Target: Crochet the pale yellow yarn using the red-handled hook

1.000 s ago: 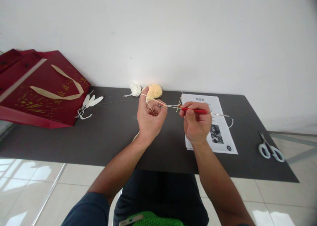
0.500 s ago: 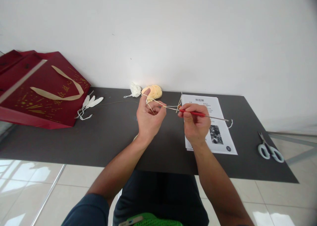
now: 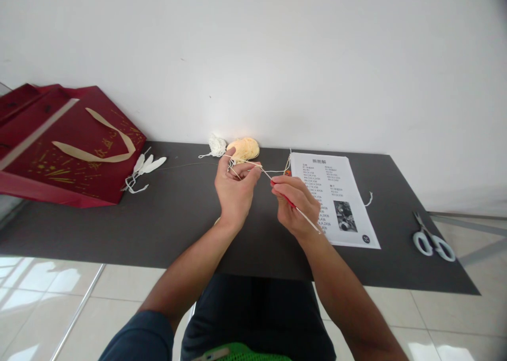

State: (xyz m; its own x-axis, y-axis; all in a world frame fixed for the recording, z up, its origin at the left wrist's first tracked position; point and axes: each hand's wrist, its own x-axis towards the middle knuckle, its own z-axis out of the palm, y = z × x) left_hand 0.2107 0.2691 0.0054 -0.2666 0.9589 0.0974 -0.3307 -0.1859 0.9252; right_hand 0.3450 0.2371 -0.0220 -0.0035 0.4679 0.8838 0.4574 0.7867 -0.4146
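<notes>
Cream yarn point(image 3: 273, 171) runs over the raised finger of my left hand point(image 3: 234, 195), whose thumb and fingers pinch it. My right hand point(image 3: 298, 205) grips a crochet hook point(image 3: 288, 200) by its red handle. The hook's thin front end reaches up to the yarn at my left fingertips, while its rear end slopes down past my right palm. Behind my left hand, a pale yellow yarn ball point(image 3: 246, 149) lies against the wall beside a smaller white yarn ball point(image 3: 217, 145). A small orange item point(image 3: 288, 173) shows behind my right fingers, partly hidden.
Printed sheets point(image 3: 348, 192) lie right of my hands on the dark table point(image 3: 174, 218). Scissors point(image 3: 431, 239) rest near the right edge. At the left stands a red gift bag point(image 3: 79, 155), with white crocheted pieces point(image 3: 143, 165) beside it. A green thing point(image 3: 245, 351) sits on my lap.
My right hand has moved left and slightly down, and the hook has turned from nearly level to steeply slanted. Its front end now meets the yarn at my left fingers. More print shows.
</notes>
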